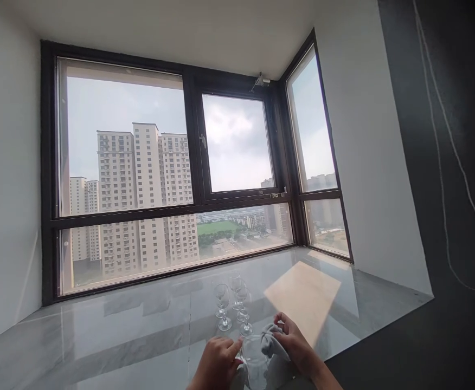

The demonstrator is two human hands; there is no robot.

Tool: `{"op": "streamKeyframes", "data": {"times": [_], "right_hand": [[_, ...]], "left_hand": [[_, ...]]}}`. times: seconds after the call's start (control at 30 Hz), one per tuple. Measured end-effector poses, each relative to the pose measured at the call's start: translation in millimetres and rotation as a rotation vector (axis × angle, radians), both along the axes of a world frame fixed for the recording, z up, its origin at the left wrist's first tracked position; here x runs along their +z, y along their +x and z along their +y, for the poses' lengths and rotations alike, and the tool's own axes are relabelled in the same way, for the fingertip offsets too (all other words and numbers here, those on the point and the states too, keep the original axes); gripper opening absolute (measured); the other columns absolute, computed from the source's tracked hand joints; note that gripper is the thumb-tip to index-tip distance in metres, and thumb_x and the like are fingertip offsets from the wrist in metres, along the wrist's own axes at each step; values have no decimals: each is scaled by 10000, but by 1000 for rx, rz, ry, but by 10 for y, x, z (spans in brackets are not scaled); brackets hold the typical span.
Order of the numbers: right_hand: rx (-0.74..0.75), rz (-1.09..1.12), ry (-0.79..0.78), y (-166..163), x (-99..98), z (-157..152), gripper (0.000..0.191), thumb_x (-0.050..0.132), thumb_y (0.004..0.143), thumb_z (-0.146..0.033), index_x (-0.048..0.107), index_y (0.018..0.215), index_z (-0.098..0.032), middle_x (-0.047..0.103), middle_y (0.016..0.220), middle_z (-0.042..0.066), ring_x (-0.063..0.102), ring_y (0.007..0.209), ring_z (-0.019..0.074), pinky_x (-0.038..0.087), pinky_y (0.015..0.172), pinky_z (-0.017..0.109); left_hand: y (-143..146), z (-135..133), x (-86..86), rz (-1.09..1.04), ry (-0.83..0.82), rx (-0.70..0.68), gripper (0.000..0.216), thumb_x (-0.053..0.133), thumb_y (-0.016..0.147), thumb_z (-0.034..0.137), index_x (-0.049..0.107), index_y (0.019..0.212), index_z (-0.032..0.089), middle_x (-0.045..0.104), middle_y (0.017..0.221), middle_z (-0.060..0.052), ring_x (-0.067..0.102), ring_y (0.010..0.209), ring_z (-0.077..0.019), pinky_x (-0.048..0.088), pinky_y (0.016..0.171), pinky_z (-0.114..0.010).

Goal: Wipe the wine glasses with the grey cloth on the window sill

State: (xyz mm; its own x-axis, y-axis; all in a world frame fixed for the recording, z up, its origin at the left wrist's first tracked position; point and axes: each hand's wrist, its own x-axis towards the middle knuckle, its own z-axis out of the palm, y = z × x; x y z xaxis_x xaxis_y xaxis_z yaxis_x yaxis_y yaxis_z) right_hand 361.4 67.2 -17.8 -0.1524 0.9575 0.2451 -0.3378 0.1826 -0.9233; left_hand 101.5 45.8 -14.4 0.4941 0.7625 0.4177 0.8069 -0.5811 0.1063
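Glass [256,360] in both hands, sill [99,346] beyond

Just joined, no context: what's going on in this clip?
A person stands at a glossy marble window ledge. The left hand steadies a clear glass by its side, while the right hand presses a grey cloth against the glass's rim. Behind them, a small cluster of stemmed glasses stands upright on the ledge. High-rise blocks show through the window.
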Motion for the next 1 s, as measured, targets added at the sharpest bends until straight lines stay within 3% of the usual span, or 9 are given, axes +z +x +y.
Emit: {"op": "streamKeyframes", "data": {"times": [0.2, 0.4, 0.5, 0.6, 0.8, 1.0], "right_hand": [[-71, -56, -18, -7, -7, 53, 602, 899, 491, -523, 441, 777, -256, 647, 650, -37, 559, 559, 143, 419, 555, 260], [-100, -113, -27, -28, -11, 59, 527, 854, 529, -456, 433, 778, -260, 647, 640, -40, 553, 564, 143, 398, 554, 257], [-132, -232, 40, -72, -25, 44, 413, 799, 547, -330, 454, 761, -254, 621, 624, -54, 527, 585, 132, 366, 560, 245], [-99, -292, 78, -91, -3, 5, 353, 752, 558, -261, 467, 766, -251, 639, 657, -51, 518, 600, 124, 341, 559, 238], [33, -102, 4, -20, 63, -36, 484, 834, 551, -420, 454, 804, -259, 674, 703, -25, 589, 622, 158, 409, 588, 262], [-36, -25, -49, -3, -15, 75, 640, 891, 456, -568, 441, 790, -260, 673, 674, -19, 618, 587, 182, 437, 571, 289]], "left_hand": [[20, -98, 60, -119, -64, -63, 436, 609, 854, 226, 670, 1277, 317, 778, 1053, -89, 708, 951, -283, 516, 887, -401], [-28, -55, -19, -335, -39, -39, 155, 547, 905, 259, 632, 1033, 241, 698, 775, -24, 635, 737, -191, 460, 714, -284], [-31, -35, -41, -448, -55, -24, 114, 487, 950, 318, 567, 931, 239, 664, 773, -13, 588, 694, -162, 438, 677, -260], [-6, -47, -17, -436, -112, -81, 159, 492, 959, 375, 547, 883, 247, 678, 850, -30, 603, 771, -172, 462, 731, -272], [54, -22, 39, -413, -108, -132, 214, 467, 959, 339, 601, 828, 236, 670, 996, -100, 608, 958, -232, 497, 882, -359], [54, 19, -10, -285, -95, 54, 163, 517, 908, 268, 656, 978, 220, 653, 1125, -119, 560, 1086, -275, 443, 976, -440]]}}
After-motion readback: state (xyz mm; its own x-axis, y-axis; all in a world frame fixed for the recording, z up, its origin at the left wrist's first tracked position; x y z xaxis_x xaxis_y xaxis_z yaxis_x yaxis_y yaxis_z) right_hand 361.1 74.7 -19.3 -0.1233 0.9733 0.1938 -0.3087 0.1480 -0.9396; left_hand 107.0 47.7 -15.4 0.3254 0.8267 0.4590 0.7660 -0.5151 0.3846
